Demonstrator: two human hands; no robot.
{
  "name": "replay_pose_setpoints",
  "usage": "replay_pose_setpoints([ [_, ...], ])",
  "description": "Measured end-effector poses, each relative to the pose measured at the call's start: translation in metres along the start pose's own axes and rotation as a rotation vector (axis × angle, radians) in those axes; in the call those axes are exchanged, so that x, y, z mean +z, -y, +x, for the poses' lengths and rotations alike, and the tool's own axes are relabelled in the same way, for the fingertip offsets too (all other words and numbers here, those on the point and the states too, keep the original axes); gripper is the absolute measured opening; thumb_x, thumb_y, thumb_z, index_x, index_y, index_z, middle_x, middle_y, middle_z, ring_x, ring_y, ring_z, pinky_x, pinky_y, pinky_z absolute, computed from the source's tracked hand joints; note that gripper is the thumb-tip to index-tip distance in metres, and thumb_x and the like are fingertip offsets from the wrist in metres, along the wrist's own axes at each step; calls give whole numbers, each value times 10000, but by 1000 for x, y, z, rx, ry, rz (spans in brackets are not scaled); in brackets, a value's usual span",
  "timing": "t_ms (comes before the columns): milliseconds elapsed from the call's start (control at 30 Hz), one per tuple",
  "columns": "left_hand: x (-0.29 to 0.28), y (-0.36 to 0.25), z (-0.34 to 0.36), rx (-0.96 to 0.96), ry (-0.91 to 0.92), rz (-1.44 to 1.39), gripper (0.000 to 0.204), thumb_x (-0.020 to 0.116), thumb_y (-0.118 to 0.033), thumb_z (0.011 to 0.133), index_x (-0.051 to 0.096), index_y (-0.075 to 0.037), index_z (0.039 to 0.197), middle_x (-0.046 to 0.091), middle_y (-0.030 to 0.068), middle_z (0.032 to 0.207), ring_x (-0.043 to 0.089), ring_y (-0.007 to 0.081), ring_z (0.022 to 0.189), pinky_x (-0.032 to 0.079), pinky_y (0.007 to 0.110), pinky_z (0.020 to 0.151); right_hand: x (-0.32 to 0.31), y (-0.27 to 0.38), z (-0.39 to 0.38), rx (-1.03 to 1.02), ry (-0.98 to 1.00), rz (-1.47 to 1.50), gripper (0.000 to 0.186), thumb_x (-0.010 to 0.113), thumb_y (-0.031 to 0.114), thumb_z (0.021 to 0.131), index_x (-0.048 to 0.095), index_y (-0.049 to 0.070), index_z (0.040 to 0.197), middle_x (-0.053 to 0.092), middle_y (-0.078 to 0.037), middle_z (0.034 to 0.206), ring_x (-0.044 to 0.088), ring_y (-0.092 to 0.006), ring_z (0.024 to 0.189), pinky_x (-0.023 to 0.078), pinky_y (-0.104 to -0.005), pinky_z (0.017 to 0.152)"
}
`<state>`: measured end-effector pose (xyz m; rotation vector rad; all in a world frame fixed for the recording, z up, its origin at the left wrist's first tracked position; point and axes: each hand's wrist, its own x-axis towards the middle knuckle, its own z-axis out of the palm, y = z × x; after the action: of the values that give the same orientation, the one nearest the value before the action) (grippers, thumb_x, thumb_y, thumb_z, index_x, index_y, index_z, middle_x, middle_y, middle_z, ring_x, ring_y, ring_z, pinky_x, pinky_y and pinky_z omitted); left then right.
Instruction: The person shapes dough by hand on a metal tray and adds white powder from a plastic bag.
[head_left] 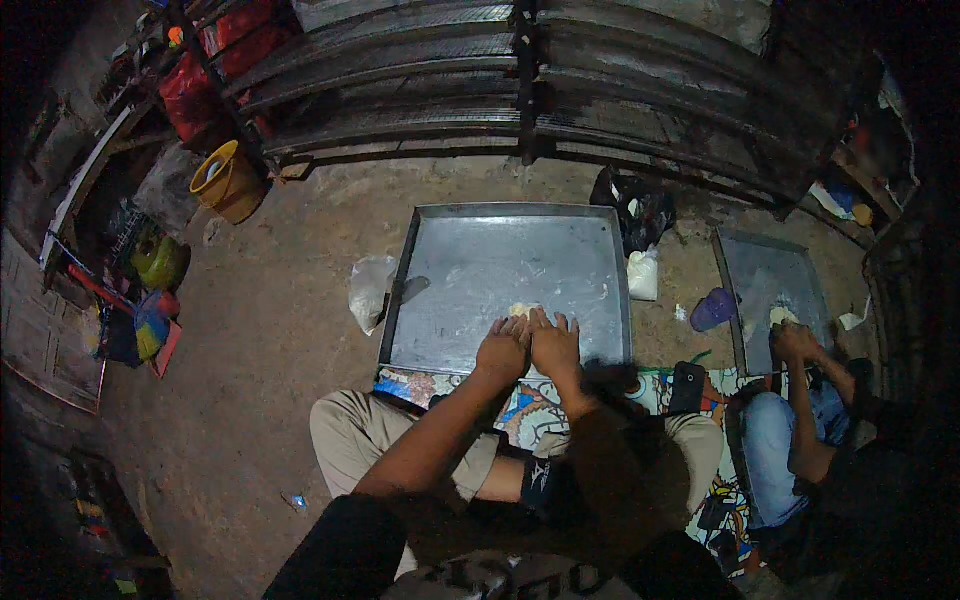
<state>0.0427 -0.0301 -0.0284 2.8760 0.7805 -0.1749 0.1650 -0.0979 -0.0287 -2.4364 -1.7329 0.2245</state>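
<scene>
A small pale lump that looks like dough [522, 310] lies on a large shallow metal tray [450, 260] in front of me. My left hand [505, 346] and my right hand [556, 347] are side by side at the tray's near part, fingertips against the lump's near edge. The fingers of both hands are stretched forward, the right hand's visibly apart. My palms cover whatever lies beneath them. White powdery smears mark the tray around the lump.
Beside the tray stand a clear bag of white stuff [370, 290] and a white bag [643, 275]. A black plastic bag [650, 215] sits behind. At right, another person's hands [795, 343] work over a second tray [765, 265]. A phone [687, 388] rests nearby.
</scene>
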Motion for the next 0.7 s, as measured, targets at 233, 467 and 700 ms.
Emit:
replay_pose_setpoints([
  [233,-14,-12,8,-118,64,199,610,380,-320,952,293,-83,1507,277,91,1576,213,288,1466,25,558,1176,7,11,-10,32,31,-84,486,436,211,936,455,83,1405,414,-64,1496,406,-337,1319,255,-609,1073],
  [467,-30,-10,1,-101,28,138,574,380,-308,956,329,-114,1494,279,33,1580,191,268,1476,20,570,1174,3,8,-7,24,130,-232,498,452,179,917,456,94,1408,398,-55,1507,416,-336,1309,240,-610,1081],
  [700,5,16,-7,23,-68,299,532,355,-276,962,378,-105,1465,367,62,1534,258,257,1453,63,563,1177,2,2,-12,7,-74,-46,458,453,191,921,497,100,1367,458,-75,1459,434,-339,1292,249,-596,1077],
])
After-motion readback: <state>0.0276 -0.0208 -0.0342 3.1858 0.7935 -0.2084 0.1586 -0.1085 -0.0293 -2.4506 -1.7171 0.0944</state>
